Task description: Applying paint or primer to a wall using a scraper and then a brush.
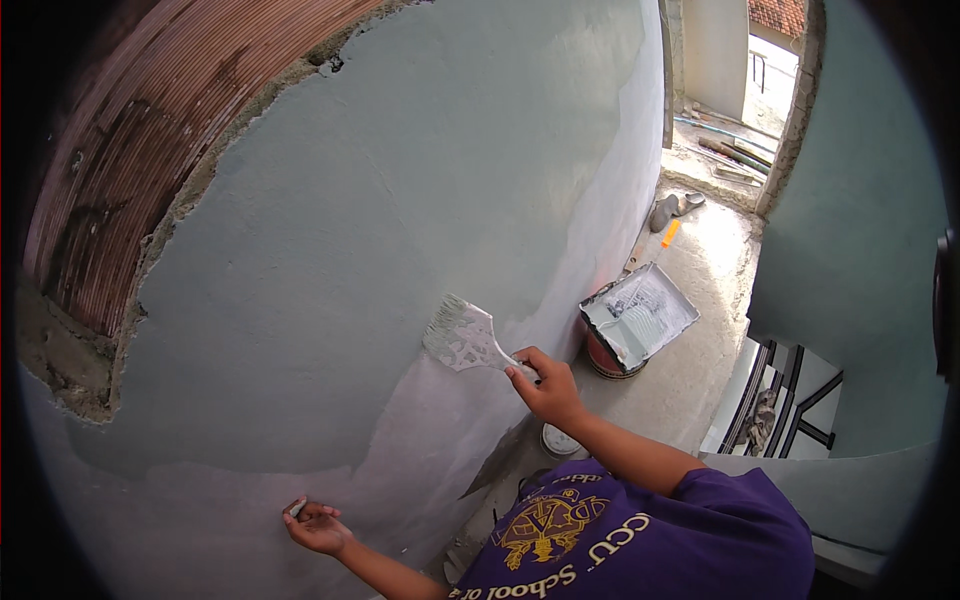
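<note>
My right hand [548,390] is closed around the handle of a wide paintbrush [468,338]. Pale paint is smeared over the brush's white body, and its bristles touch or nearly touch the wall [330,260]. Grey-green paint covers the upper part of that wall, while a whitish band runs below and to the right. Lower left, my left hand [318,527] is near the whitish part with its fingers curled. A small pale thing shows at its fingertips, too small to name.
A paint tray [683,310] with pale green paint rests on a reddish bucket [603,358]. A lidded can [560,440] stands nearer me. Beyond lie an orange-handled tool [671,234] and grey shoes [664,212], near a doorway. Stairs with a dark railing [800,405] drop at right.
</note>
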The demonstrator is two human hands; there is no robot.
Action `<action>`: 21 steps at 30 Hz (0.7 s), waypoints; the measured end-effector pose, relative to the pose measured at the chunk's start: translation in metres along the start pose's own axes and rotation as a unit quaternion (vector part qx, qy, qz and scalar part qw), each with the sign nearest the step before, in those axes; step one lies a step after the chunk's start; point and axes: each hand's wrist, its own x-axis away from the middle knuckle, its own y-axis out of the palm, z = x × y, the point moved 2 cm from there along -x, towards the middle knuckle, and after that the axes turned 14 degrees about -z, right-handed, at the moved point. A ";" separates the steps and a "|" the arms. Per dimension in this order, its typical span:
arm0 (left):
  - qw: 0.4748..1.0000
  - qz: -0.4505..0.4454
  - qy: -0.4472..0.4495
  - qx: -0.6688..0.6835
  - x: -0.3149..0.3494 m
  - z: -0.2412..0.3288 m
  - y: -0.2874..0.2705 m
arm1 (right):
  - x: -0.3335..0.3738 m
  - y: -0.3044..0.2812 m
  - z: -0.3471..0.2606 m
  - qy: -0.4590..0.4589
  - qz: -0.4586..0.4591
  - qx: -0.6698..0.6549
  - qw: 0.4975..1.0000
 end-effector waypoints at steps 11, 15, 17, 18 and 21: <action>1.000 0.022 -0.001 -0.004 0.001 0.002 0.003 | 0.010 0.000 0.008 -0.011 0.009 0.011 1.000; 1.000 0.003 0.009 -0.020 0.000 -0.002 0.000 | 0.001 0.008 -0.002 0.021 -0.027 -0.006 0.999; 1.000 -0.007 0.012 -0.019 -0.002 -0.001 0.004 | 0.004 0.016 0.018 0.072 -0.042 0.007 0.997; 1.000 -0.006 0.012 -0.019 -0.002 0.000 0.004 | 0.009 0.018 0.026 0.071 -0.042 0.007 0.997; 1.000 -0.004 0.006 -0.029 -0.001 0.001 0.002 | 0.025 0.014 0.043 0.061 -0.035 0.054 0.996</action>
